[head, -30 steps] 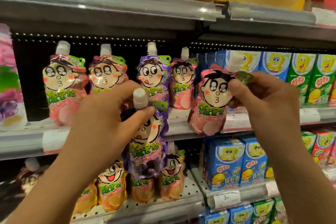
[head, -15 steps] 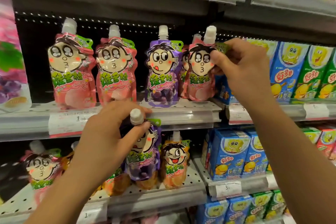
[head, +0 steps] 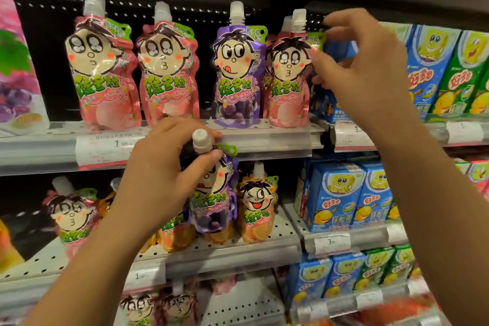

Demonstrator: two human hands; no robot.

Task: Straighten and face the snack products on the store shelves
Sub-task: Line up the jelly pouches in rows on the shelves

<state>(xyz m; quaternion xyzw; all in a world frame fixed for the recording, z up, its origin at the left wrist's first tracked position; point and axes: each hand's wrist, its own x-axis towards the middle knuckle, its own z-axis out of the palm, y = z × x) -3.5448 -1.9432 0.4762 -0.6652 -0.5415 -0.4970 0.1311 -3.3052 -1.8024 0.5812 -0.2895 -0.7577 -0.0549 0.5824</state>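
Nearest the camera, the left hand (head: 158, 172) grips a purple pouch (head: 211, 198) by its neck, thumb and forefinger curled just under the white cap (head: 201, 139); the pouch hangs upright in front of the lower shelf (head: 238, 246), its cartoon face partly hidden by the fingers; behind it on that shelf stand an orange pouch (head: 258, 204) with a winking face, more orange ones half hidden, and a pink pouch (head: 71, 219) off to the left, blurred.

Higher and a little farther, the right hand (head: 365, 66) reaches to the upper shelf (head: 264, 135); its thumb and fingertips touch the right top edge of a pink pouch at the row's right end (head: 288, 79), near the green tab; whether they pinch it or merely rest against it I cannot tell; the other fingers are spread loose above.

That pouch stands upright on the upper shelf, facing front, just beside a purple grape pouch (head: 235, 71); a second pink one is tucked behind it; left of the grape pouch stand two more pink pouches (head: 166, 74), also facing forward.

A price tag (head: 105, 145) reading 1.90 sits on the shelf rail; to the right, blue and green drink cartons (head: 434, 71) fill the neighbouring shelves at both levels.
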